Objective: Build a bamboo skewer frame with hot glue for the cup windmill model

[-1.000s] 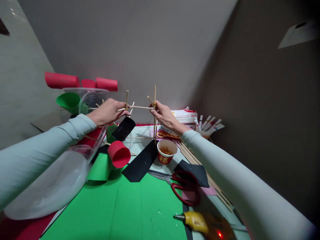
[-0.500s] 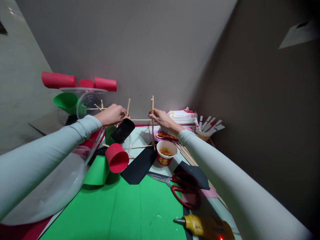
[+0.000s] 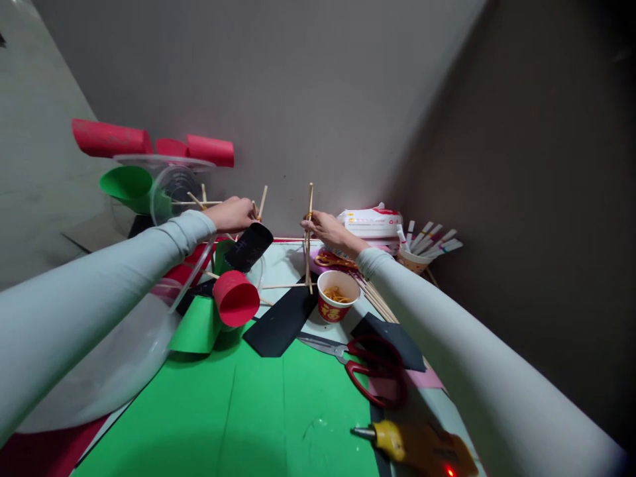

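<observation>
From my remote seat, I see the right hand (image 3: 325,228) with its grip pressed together on the right upright (image 3: 309,255) of the stick frame (image 3: 285,286). Thumb and fingers pinch the thin wood a little below its top end. The left hand (image 3: 233,213) is curled shut at the left upright (image 3: 262,201). Its fingertips are turned away from me, so I can only tell that the grip is closed where the stick comes out beside the knuckles. The frame stands at the far middle of the tabletop (image 3: 285,262), its lower cross stick running left to right just beyond a black paper strip (image 3: 281,319).

Just under the left hand a black paper roll (image 3: 249,245) tilts. Nearer to me a red cone (image 3: 236,299) and a green cone (image 3: 196,326) sit touching each other. Right beside the foot of the right upright stands a red paper cup (image 3: 338,296) with yellowish strands inside. To its right lies a bundle of sticks (image 3: 375,303). Farther right are a white packet (image 3: 372,222) and a cup of pens (image 3: 420,255).

Closer in, red-handled scissors (image 3: 372,371) lie at the right edge of a green sheet (image 3: 248,411). A yellow glue gun (image 3: 412,445) shows a red light at the near right. A clear plastic bowl (image 3: 99,371) fills the near left, with red paper rolls (image 3: 112,138) on the far left.
</observation>
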A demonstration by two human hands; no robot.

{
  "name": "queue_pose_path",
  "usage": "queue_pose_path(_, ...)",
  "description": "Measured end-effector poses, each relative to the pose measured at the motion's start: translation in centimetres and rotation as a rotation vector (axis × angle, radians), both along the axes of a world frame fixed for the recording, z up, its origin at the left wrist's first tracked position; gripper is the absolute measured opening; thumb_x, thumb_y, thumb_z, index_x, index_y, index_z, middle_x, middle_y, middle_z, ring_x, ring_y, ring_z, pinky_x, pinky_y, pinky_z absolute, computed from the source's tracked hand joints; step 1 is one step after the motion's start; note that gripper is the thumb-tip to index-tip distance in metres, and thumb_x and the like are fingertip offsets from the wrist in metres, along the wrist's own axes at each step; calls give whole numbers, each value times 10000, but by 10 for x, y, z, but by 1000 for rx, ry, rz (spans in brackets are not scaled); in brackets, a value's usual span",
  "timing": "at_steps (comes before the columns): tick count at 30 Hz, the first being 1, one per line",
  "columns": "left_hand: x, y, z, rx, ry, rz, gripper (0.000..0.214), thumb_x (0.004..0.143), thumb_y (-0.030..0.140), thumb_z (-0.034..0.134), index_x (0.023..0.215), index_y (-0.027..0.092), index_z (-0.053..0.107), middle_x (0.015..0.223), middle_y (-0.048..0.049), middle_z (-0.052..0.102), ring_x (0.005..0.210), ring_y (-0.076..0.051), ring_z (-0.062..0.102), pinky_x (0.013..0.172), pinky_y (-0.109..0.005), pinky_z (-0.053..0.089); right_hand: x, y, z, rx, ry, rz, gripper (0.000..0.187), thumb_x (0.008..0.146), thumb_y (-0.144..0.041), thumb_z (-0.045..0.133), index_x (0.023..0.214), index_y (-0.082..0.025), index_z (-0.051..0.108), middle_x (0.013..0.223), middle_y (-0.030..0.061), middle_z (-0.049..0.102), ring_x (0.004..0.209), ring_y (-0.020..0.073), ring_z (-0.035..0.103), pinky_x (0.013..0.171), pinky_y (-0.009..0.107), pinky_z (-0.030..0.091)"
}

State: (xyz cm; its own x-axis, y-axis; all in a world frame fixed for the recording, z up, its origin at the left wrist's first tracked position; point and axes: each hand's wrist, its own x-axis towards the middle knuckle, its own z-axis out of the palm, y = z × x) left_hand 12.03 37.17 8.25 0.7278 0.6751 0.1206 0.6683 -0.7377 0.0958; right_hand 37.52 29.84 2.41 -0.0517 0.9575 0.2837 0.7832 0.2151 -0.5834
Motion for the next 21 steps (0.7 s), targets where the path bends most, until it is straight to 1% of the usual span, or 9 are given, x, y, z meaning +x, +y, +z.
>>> queue_pose_path(3,2,-4,5,-57,170,47,323,955,432,635,1086,138,665,1045,-55,697,925,-188,683,854,-396,595,2,1,-4,-42,15,-15,306,995,-381,625,1199,-154,639,1138,73,679,937,187,682,811,381,596)
queue_pose_path(6,4,-6,11,-52,227,71,330,955,428,634,1119,142,662,1125,-73,691,1017,-211,676,921,-434,580,2,4,-4,-68,20,-28,313,996,-375,625,1220,-157,633,1159,78,676,952,191,684,816,384,600)
queue_pose_path(10,7,-8,15,-29,239,96,341,956,431,629,1142,148,666,1191,-84,688,1103,-234,661,997,-475,545,-1,8,-1,-110,5,-36,327,995,-373,627,1243,-160,626,1192,85,668,984,201,682,837,399,599)
queue_pose_path(13,8,-8,14,-34,235,108,365,950,446,634,1167,153,665,1224,-88,683,1129,-242,655,1013,-482,534,-4,9,0,-161,-24,-43,333,993,-374,629,1250,-163,626,1209,87,664,1001,208,680,850,408,596)
queue_pose_path(17,7,-9,12,-59,226,122,392,946,490,625,1141,154,677,1167,-82,708,1071,-228,677,982,-460,545,-1,5,2,-217,-79,-62,326,995,-384,624,1232,-160,635,1198,85,670,1004,210,679,864,415,590)
queue_pose_path(21,4,-11,16,-65,205,120,422,940,529,615,1109,150,691,1137,-78,726,1043,-222,688,974,-449,544,5,-1,6,-231,-128,-83,325,996,-390,621,1221,-157,638,1186,84,674,1005,210,680,872,421,586)
